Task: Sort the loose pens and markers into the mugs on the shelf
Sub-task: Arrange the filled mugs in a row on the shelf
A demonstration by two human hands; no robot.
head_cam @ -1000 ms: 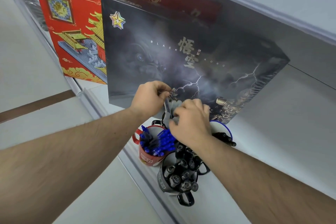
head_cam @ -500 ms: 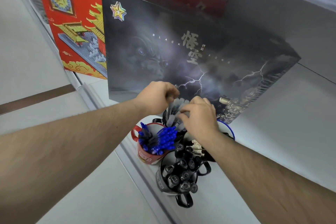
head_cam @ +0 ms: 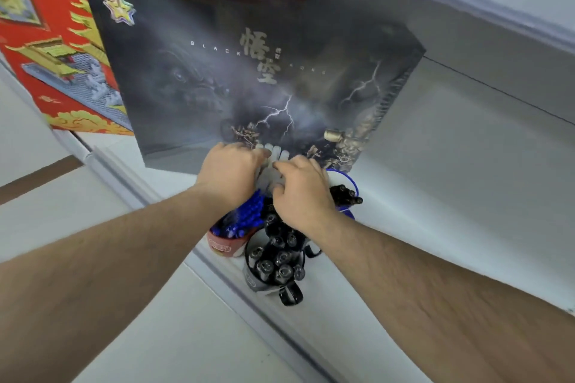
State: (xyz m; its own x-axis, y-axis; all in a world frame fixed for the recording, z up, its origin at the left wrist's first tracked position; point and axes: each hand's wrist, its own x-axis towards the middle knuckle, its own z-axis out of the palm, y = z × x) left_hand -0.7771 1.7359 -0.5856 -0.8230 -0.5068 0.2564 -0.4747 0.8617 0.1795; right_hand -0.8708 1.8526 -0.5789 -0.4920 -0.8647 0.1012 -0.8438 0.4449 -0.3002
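While both my hands close round the pale pens [head_cam: 273,162] at the shelf's [head_cam: 466,196] front edge, left hand [head_cam: 228,174] and right hand [head_cam: 300,193] gripping from either side, the bundle stands upright between them, over a mostly hidden mug directly below.

1. The left hand [head_cam: 230,174] has been lowered from above the red mug [head_cam: 222,246] until that mug's rim and handle are largely covered.
2. The right hand [head_cam: 303,193] has been brought closer to the left hand, so that the gap between them is narrowed.
3. The grey pens [head_cam: 273,165] are now gathered between both hands, with less of them exposed.
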